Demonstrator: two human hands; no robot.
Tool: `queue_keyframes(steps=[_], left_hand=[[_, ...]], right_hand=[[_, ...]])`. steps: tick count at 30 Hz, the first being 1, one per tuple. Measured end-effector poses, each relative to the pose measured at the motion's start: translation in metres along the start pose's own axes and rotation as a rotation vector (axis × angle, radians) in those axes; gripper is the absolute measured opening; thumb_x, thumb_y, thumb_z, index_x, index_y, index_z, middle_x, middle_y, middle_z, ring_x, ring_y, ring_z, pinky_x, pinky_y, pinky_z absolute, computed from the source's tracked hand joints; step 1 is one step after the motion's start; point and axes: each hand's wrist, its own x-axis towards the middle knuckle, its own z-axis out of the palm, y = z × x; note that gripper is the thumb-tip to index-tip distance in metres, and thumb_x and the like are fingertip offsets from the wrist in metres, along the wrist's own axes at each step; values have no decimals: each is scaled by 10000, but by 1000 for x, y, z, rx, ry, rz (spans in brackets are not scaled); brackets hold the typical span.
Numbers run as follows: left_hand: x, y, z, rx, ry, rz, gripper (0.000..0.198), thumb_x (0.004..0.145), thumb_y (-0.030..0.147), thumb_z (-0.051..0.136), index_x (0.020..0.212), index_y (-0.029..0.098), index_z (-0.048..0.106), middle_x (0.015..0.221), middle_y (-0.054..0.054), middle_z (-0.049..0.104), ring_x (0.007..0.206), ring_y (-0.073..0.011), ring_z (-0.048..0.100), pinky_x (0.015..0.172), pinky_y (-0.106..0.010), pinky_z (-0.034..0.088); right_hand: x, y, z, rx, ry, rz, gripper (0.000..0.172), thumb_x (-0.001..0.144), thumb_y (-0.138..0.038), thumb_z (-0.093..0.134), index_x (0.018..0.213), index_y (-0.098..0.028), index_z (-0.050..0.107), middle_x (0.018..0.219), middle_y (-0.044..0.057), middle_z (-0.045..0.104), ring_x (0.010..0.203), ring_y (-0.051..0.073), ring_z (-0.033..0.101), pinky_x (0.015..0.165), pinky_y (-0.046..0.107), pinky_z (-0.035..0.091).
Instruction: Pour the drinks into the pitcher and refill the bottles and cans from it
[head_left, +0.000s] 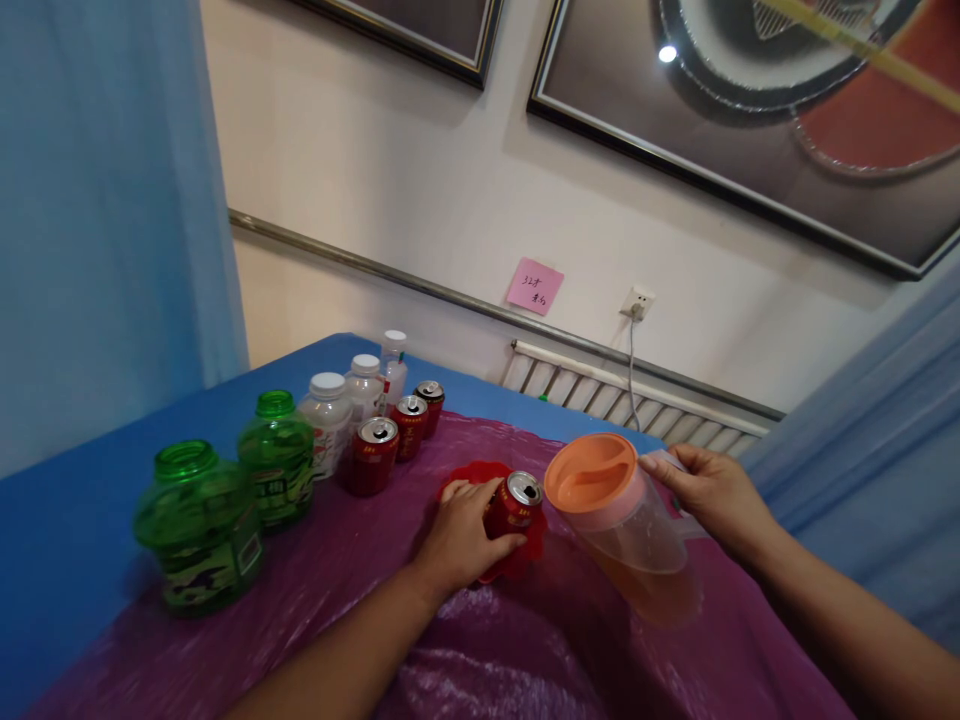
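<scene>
My left hand (463, 532) is wrapped round an opened red drink can (516, 510), which is upright or nearly so. Beneath and behind the can shows a red scalloped dish (538, 548); whether the can rests in it I cannot tell. My right hand (709, 490) grips the handle of a clear plastic pitcher (634, 535) with an orange lid (592, 472). The pitcher tilts toward the can, its lid close to the can's top. Brownish liquid (652, 585) lies low in the pitcher, and no stream is visible.
Left of my hands stand several red cans (375, 455), white-capped bottles (328, 425) and open green bottles (199, 535). Purple plastic sheeting (480, 650) covers part of the blue table (45, 540). Behind are a radiator (592, 390) and a plugged socket (637, 302); blue curtains (112, 200) hang at both sides.
</scene>
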Motion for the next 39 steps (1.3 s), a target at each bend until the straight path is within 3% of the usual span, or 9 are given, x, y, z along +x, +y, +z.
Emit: queue_keyframes(steps=[39], left_hand=[[0,2,-1,-1,-10,18,653,641,368,873,1237,259,630,1233,-58,723,1118,-314,639,1081,-495,354]], right_hand=[[-6,-5,0,-13,20,-17,575,728,-728,679,524,-222,498,503,-27,457,504,120,386,478,267,288]])
